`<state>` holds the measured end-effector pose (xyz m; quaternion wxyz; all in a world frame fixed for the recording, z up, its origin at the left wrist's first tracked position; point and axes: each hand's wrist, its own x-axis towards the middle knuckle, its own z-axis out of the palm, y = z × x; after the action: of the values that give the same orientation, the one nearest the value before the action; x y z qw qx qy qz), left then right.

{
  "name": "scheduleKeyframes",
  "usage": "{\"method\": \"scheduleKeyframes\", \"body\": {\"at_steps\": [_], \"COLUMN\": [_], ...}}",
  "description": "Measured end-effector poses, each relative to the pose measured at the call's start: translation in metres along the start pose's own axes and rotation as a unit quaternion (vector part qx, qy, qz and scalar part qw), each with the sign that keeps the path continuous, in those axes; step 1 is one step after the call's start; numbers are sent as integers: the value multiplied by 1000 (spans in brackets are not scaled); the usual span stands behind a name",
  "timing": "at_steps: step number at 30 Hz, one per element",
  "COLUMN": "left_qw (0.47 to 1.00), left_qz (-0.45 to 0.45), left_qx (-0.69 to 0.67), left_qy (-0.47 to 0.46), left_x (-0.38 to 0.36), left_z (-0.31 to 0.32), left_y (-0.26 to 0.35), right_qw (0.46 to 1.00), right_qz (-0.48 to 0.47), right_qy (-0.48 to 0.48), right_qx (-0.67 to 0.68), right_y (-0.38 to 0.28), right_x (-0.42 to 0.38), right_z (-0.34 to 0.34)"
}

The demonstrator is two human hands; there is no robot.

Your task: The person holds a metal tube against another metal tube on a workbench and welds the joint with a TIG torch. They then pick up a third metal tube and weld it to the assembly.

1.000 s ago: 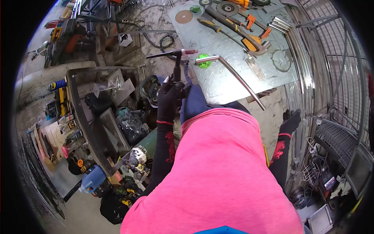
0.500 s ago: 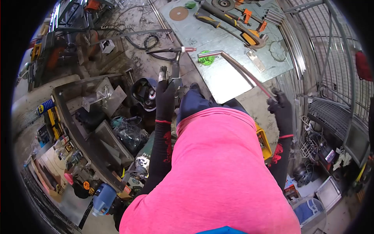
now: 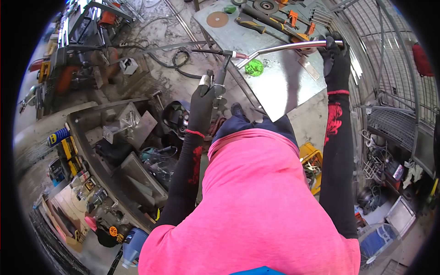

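My left hand (image 3: 204, 104), in a black glove, grips a welding torch (image 3: 223, 68) upright, its pink nozzle (image 3: 240, 55) pointing right toward the bent end of a metal tube. My right hand (image 3: 334, 59), also gloved in black, is closed around the far end of that shiny bent metal tube (image 3: 286, 46) and holds it above the steel work plate (image 3: 279, 87). The tube's short bent end hangs near a green disc (image 3: 253, 68) on the plate. My pink shirt fills the lower middle of the view.
On the plate's far side lie a hammer (image 3: 270, 23), clamps, an orange grinding disc (image 3: 217, 19) and short steel rods (image 3: 321, 17). A wire cage (image 3: 394, 68) stands at the right. At the left sit a cluttered tool tray (image 3: 114, 137), a dark helmet (image 3: 176, 117) and cables (image 3: 181, 57).
My right hand came up from my side, took hold of the tube's long end and lifted it off the plate, swinging it to the far right. The torch stayed near the tube's bent end.
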<state>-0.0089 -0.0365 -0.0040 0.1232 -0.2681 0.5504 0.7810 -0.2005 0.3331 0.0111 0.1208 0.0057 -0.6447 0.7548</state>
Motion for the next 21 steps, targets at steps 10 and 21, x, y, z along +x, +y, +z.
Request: {"method": "scheduleKeyframes", "body": {"at_steps": [10,21], "left_qw": [991,990], "left_qz": [-35,-14], "left_qx": [99,130], "left_qy": [85,-49], "left_x": [-39,-27], "left_z": [-3,12], "left_y": [5,-14], "right_qw": [998,993], "right_qz": [-24,-24], "right_qy": [41,110], "right_qx": [-41,-34], "right_y": [-42,-27], "right_x": [-34,-85], "right_z": [43,23]}}
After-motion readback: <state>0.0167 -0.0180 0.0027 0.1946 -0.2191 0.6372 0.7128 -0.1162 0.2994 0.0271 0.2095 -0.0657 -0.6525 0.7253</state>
